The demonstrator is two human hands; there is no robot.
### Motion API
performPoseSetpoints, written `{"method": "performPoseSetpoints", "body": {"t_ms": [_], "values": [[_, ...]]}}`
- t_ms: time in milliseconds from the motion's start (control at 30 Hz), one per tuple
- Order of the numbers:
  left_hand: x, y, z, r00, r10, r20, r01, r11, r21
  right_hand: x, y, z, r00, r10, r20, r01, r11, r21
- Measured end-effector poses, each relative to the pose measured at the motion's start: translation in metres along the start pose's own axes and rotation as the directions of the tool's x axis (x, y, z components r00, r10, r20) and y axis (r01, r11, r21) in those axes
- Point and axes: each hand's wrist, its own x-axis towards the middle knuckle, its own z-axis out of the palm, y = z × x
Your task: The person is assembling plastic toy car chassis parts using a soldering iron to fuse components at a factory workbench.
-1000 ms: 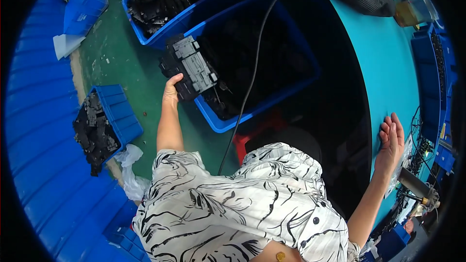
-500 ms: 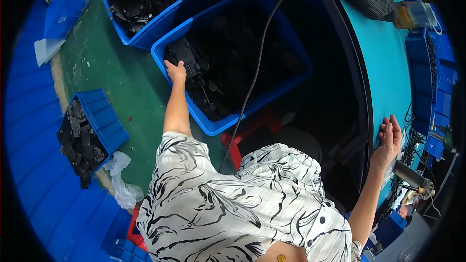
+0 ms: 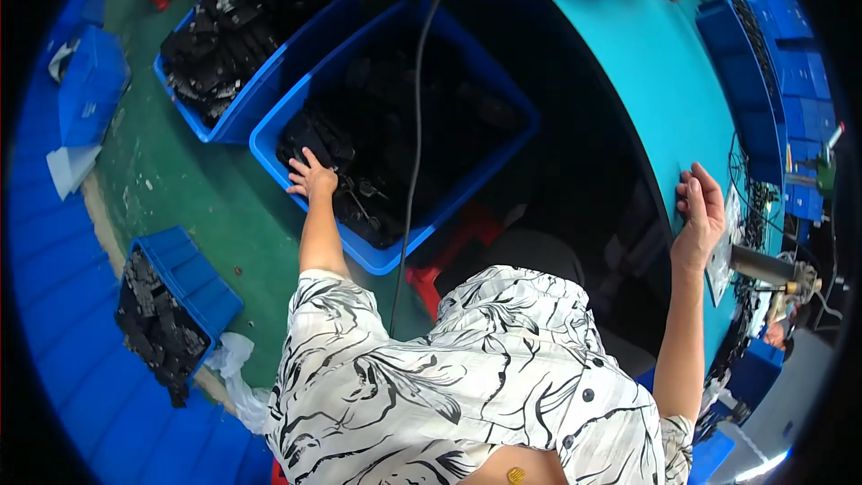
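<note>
My left hand (image 3: 314, 177) is over the left corner of a large blue bin (image 3: 377, 260), its fingers spread and nothing in them. Right beside the fingertips, black plastic parts (image 3: 319, 136) lie inside the bin. The far contents sink into shadow, so their shapes cannot be made out. Over the edge of the turquoise worktable (image 3: 628, 63), my right hand (image 3: 702, 216) is raised with loosely bent fingers. No object shows in it. A clear plastic bag (image 3: 729, 224) lies close to that hand.
Another blue bin (image 3: 260, 81) heaped with black parts stands behind the large one. A smaller tilted blue bin (image 3: 202, 283) spills black parts at the left. A dark cable (image 3: 417, 108) hangs across the large bin. Red stools (image 3: 431, 278) stand nearby.
My left hand, earlier at a black part in the large bin, has come away from it and spread its fingers. The whole view has shifted. The right hand's fingers remain loosely bent.
</note>
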Motion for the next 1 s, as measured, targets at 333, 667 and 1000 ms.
{"method": "performPoseSetpoints", "body": {"t_ms": [333, 667, 1000], "values": [[0.047, -0.039, -0.02, 0.928, 0.317, -0.195, -0.366, 0.683, -0.633, 0.0, -0.008, 0.003, 0.997, -0.072, -0.04, 0.075, 0.994, 0.079], [0.036, 0.017, -0.201, 0.918, 0.255, -0.304, -0.353, 0.176, -0.919, -0.063, 0.016, -0.022, 0.974, -0.203, 0.096, 0.154, 0.916, 0.369], [-0.24, 0.159, -0.322, 0.346, 0.591, -0.728, -0.863, -0.104, -0.494, -0.175, 0.048, -0.202, 0.939, -0.344, -0.028, 0.339, 0.935, -0.107]]}}
